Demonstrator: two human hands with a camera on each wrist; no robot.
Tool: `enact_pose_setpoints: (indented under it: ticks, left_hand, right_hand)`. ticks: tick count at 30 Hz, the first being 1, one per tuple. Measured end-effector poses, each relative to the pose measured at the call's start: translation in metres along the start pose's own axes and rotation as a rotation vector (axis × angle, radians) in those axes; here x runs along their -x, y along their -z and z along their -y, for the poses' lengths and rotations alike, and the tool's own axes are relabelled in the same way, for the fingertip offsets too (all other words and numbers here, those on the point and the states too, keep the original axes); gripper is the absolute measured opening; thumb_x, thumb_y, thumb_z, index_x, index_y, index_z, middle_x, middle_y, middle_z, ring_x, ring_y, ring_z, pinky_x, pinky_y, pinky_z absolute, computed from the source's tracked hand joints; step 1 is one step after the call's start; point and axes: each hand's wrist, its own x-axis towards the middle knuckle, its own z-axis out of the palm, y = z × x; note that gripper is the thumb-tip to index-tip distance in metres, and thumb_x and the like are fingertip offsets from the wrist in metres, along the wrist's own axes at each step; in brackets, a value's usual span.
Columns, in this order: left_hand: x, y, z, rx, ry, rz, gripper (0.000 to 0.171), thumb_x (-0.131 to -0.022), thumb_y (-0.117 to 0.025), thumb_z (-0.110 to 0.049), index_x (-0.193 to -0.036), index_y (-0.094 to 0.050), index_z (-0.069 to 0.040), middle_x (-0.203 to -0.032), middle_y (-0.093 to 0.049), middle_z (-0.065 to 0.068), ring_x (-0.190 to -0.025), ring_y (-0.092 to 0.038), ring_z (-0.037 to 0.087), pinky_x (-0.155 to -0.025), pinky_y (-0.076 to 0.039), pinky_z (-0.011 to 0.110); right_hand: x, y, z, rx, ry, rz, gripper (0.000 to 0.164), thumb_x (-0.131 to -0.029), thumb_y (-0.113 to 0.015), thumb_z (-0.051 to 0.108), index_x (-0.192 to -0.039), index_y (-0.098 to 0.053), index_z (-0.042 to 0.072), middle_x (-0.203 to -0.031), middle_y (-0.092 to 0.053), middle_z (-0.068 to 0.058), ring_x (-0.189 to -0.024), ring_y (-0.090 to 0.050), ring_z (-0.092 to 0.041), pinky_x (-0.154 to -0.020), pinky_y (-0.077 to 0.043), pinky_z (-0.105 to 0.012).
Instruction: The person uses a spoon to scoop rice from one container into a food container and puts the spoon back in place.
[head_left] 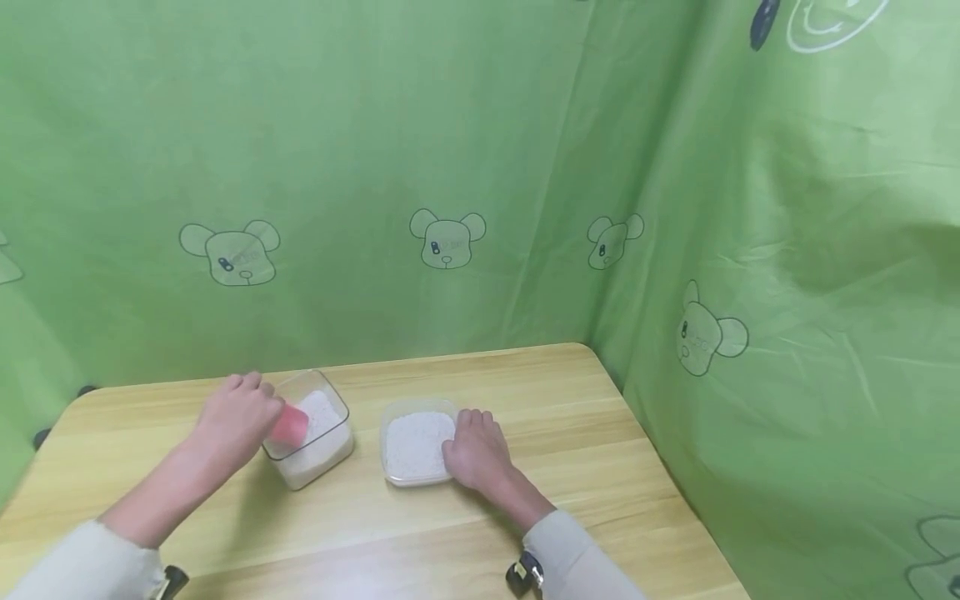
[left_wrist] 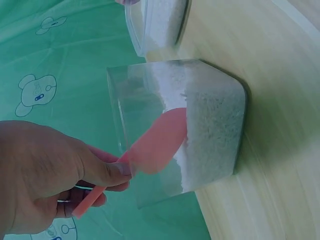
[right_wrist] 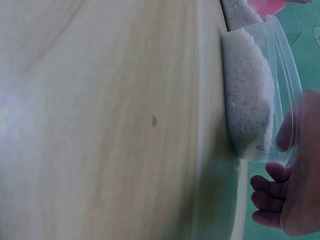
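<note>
My left hand [head_left: 236, 421] pinches the handle of a pink scoop [head_left: 291, 426] between thumb and fingers. The scoop's bowl [left_wrist: 165, 140] dips into a tall clear square container [head_left: 318, 460], its tip touching the white rice [head_left: 321, 408] inside. To the right, a lower clear plastic container [head_left: 418, 481] holds more rice [head_left: 420, 442], heaped unevenly up its walls. My right hand [head_left: 480, 454] grips this one by its right rim, the thumb over the inner side and the fingers outside, as the right wrist view shows.
Both containers stand a short gap apart on a light wooden table [head_left: 600, 467] with rounded far corners. A green curtain [head_left: 337, 150] printed with bear heads hangs behind the table and along its right side. Dark wrist devices [head_left: 522, 575] sit at both sleeves.
</note>
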Motion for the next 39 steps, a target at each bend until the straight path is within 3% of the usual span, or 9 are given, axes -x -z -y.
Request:
enact_pose_setpoints:
  ticks: [7,13,19,30,39]
  left_hand:
    - [-0.003,-0.006,-0.008,-0.018,-0.023,-0.002,0.031,-0.056,-0.086,0.012,-0.072,-0.07,-0.011,-0.073,-0.066,0.006,-0.072,-0.057,0.023,-0.068,-0.052,0.035]
    - [-0.006,-0.012,-0.016,-0.026,-0.027,0.043,0.027,-0.064,-0.087,0.003,-0.069,-0.067,-0.014,-0.072,-0.064,0.002,-0.074,-0.054,0.021,-0.068,-0.047,0.033]
    - [-0.008,-0.015,-0.017,-0.056,-0.028,0.003,0.023,-0.069,-0.086,-0.001,-0.068,-0.066,-0.013,-0.072,-0.064,0.003,-0.074,-0.053,0.021,-0.065,-0.046,0.032]
    - [-0.004,-0.016,-0.011,0.033,-0.016,-0.034,0.03,-0.061,-0.086,0.012,-0.075,-0.07,-0.009,-0.077,-0.068,0.008,-0.076,-0.053,0.022,-0.065,-0.05,0.034]
    - [-0.001,-0.014,-0.007,0.081,0.003,-0.067,0.031,-0.063,-0.08,0.019,-0.078,-0.072,-0.006,-0.079,-0.067,0.01,-0.076,-0.051,0.024,-0.06,-0.044,0.031]
  right_hand:
    - [-0.001,0.0,0.001,-0.001,-0.001,0.0,0.025,-0.094,-0.047,0.028,-0.099,-0.049,0.004,-0.09,-0.045,-0.007,-0.085,-0.038,-0.024,-0.077,-0.037,-0.034]
    - [-0.001,-0.001,0.001,0.002,0.004,0.009,0.026,-0.095,-0.047,0.029,-0.102,-0.05,0.004,-0.091,-0.045,-0.006,-0.086,-0.039,-0.024,-0.079,-0.038,-0.035]
    - [-0.003,-0.001,0.0,0.003,0.002,0.005,0.028,-0.095,-0.047,0.029,-0.104,-0.051,0.003,-0.092,-0.045,-0.007,-0.087,-0.039,-0.024,-0.08,-0.039,-0.035]
    - [-0.006,-0.003,-0.003,-0.03,0.002,-0.004,0.023,-0.095,-0.046,0.028,-0.099,-0.049,0.005,-0.09,-0.045,-0.006,-0.084,-0.038,-0.024,-0.076,-0.036,-0.033]
    - [-0.008,-0.003,-0.004,-0.042,0.004,-0.023,0.022,-0.096,-0.045,0.027,-0.098,-0.049,0.006,-0.09,-0.045,-0.007,-0.084,-0.038,-0.024,-0.076,-0.036,-0.034]
